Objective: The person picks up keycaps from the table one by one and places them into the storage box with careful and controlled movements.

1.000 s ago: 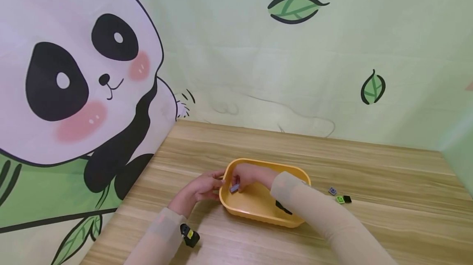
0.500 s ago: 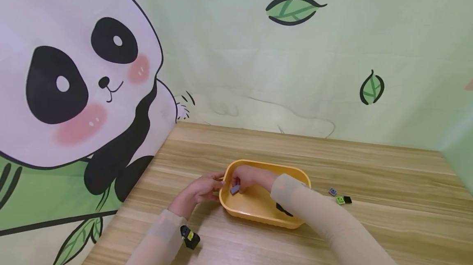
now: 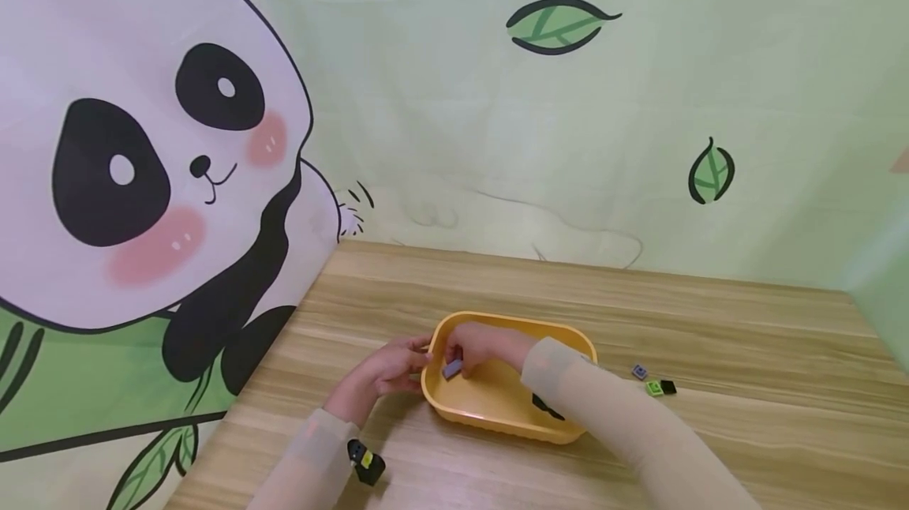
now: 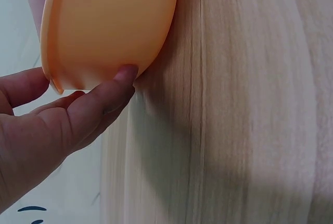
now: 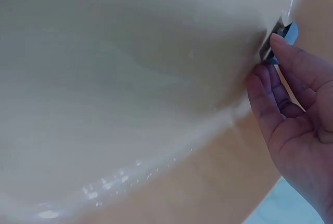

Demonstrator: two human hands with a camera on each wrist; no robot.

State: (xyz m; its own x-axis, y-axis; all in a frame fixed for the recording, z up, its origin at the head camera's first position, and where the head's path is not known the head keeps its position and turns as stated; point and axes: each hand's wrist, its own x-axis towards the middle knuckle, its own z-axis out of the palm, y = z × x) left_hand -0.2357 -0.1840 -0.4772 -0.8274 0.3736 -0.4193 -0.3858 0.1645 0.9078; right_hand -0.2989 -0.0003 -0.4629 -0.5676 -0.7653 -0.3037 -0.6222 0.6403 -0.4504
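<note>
My left hand (image 3: pixel 383 372) reaches to the left end of the yellow tray (image 3: pixel 490 419). In the left wrist view, the extended fingers of that hand (image 4: pixel 57 114) touch the outer wall of the tray (image 4: pixel 109 26), and one digit lies at its rim. Inside the tray's left end, my right hand (image 3: pixel 479 344) pinches a small purple-grey brick (image 3: pixel 452 369). The right wrist view has the brick (image 5: pixel 278 41) between the thumb and fingers of this hand (image 5: pixel 296 94), against the tray's inner surface (image 5: pixel 130 94).
A black piece (image 3: pixel 547 407) lies in the tray, partly behind the right sleeve. Right of the tray are small purple (image 3: pixel 640 372), green (image 3: pixel 654 388) and black (image 3: pixel 668 388) pieces. A black block with a yellow patch (image 3: pixel 367 464) stands beside the left sleeve.
The head view has tilted slightly, so the scene sits a little lower. Both hands keep their places at the tray, and the brick remains in the right hand with hardly any shift.
</note>
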